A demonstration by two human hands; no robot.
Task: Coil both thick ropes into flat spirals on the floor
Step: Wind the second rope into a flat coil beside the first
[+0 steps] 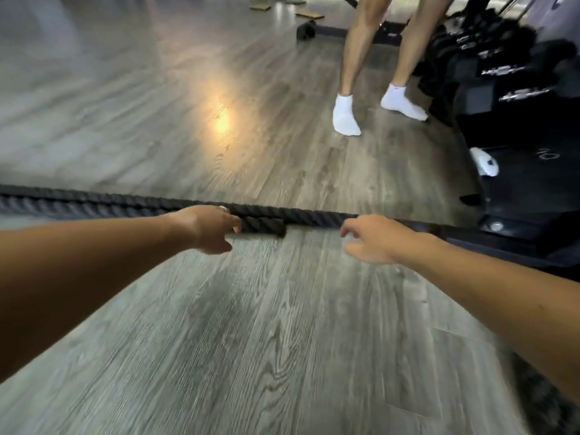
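Two thick black twisted ropes lie side by side across the grey wood floor [282,324], running in from the left edge. The near rope [263,226] ends in a blunt tip in the middle of the view. The far rope [314,216] carries on to the right toward the dark equipment. My left hand [208,229] reaches onto the near rope just left of its tip, fingers curled over it. My right hand [373,238] hovers just in front of the far rope, fingers spread and loosely bent, holding nothing.
Another person's bare legs in white socks [345,116] stand beyond the ropes at upper right. A black rack of weights [502,89] fills the right side, with a dark mat below it. Small flat boards [309,15] lie far back. A dark fuzzy thing [543,400] sits at lower right.
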